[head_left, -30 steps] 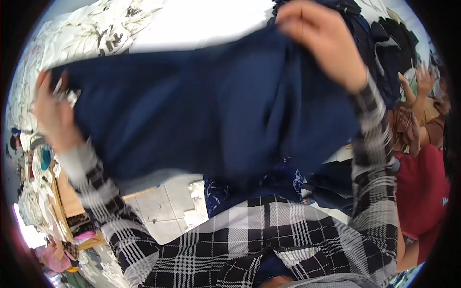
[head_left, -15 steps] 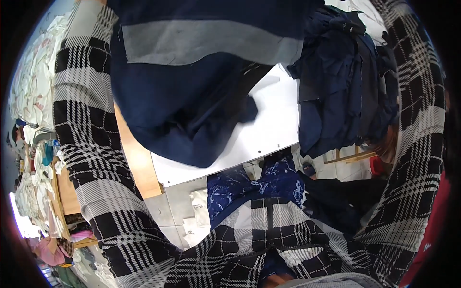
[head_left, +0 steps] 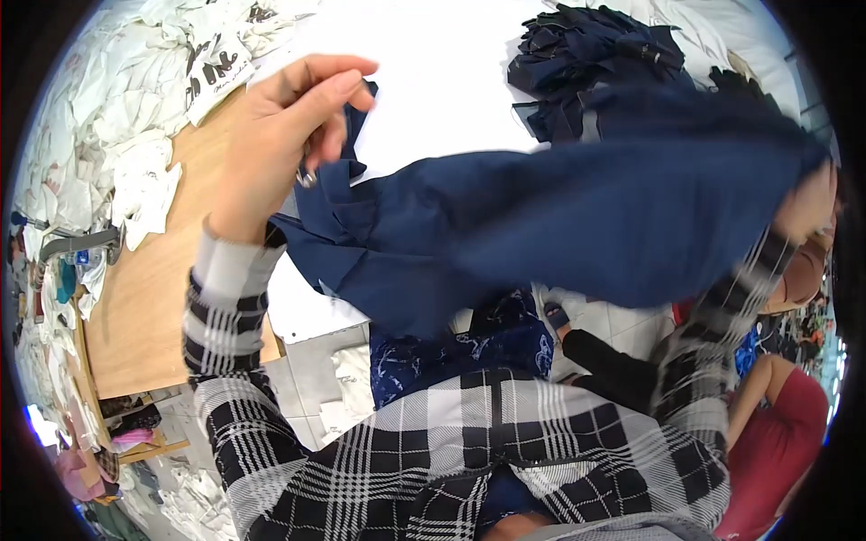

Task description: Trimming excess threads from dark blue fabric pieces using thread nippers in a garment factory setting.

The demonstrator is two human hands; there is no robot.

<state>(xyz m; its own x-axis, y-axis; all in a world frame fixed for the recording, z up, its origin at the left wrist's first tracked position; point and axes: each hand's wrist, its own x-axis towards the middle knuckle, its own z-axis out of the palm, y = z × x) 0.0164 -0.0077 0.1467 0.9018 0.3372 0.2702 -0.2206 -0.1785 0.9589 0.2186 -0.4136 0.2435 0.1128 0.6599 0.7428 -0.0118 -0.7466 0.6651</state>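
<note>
A large navy fabric piece (head_left: 541,225) stretches across in front of me, smeared by motion on its right side. At its far right end my right hand (head_left: 807,203), blurred, is closed on the cloth. My left hand (head_left: 302,126) is raised over the table's left part, wearing a ring. Its fingers are loosely bent, index and thumb slightly apart, with nothing visible between them. Folds of the navy cloth hang just behind and below that hand. The grey strip on the cloth is out of sight.
Beneath lies a white tabletop (head_left: 433,81) with a wooden board (head_left: 153,307) on its left. A pile of navy pieces (head_left: 595,54) sits at the far right. White garments (head_left: 117,99) are heaped at far left. A person in red (head_left: 776,442) is close on my right.
The navy cloth has swung from hanging high in front of me to stretching toward the right. Both hands have come into view; my left is apart from the cloth. The grey strip has vanished.
</note>
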